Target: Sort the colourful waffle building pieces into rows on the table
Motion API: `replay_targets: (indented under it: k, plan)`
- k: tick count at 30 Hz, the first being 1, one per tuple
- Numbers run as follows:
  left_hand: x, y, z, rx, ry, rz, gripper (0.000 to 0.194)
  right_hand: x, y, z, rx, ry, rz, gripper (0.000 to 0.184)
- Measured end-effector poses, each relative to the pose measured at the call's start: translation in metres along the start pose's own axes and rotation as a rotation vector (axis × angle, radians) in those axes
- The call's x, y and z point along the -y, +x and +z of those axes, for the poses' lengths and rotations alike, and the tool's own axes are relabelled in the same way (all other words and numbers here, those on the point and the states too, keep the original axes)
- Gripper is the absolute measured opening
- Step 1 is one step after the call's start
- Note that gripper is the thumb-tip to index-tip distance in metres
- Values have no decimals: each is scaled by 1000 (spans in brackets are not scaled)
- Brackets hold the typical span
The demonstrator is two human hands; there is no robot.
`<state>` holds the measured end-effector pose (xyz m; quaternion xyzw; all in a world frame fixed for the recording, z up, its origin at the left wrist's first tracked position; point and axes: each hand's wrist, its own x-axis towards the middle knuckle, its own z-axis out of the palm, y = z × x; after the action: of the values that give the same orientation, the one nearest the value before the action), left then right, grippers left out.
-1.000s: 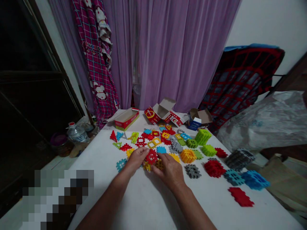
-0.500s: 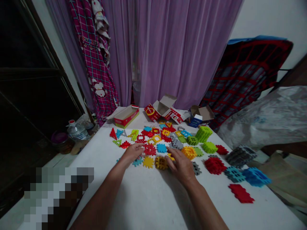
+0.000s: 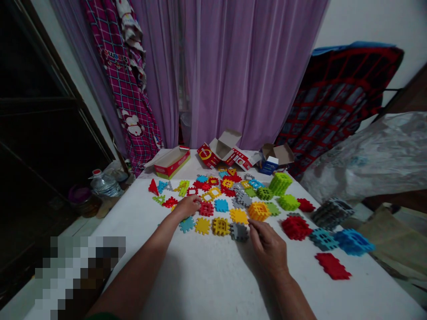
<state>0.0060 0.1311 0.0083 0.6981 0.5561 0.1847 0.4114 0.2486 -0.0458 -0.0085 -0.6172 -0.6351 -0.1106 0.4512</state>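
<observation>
Several flat plastic waffle blocks in red, yellow, teal, grey and green lie spread on a white table (image 3: 200,266). My left hand (image 3: 187,206) rests among them, fingertips beside a red block (image 3: 206,209) and above a teal block (image 3: 187,224). My right hand (image 3: 267,246) lies nearer me, its fingertips just off a grey block (image 3: 239,232). That block sits beside a yellow block (image 3: 220,226). Neither hand shows anything held. Stacked green blocks (image 3: 280,183) stand toward the back.
Open red-and-white cardboard boxes (image 3: 171,163) stand at the table's far edge, before a purple curtain (image 3: 240,66). Larger built block clusters, including a blue one (image 3: 353,242), lie at the right. A water bottle (image 3: 106,186) stands below the left table edge.
My right hand has drawn back toward me and the grey block now sits further left, next to the yellow block. My left hand has shifted slightly left, and the red block has moved up.
</observation>
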Motion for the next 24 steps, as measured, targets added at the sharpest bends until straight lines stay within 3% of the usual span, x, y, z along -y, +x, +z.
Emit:
replay_targets:
  k: [7,13,18,24]
  plan:
    - [-5,-3,-2,-12,155,78,23,-4,1,-3,6,-20,-22,21]
    - [-5,-10,2,-69,356,179,34,-5,1,-4,36,-24,-46,22]
    - [-5,-16,6,26,406,290,57,-6,0,-4,26,-15,-54,21]
    - [-8,-17,6,53,392,272,55,-6,0,-2,44,0,-31,22]
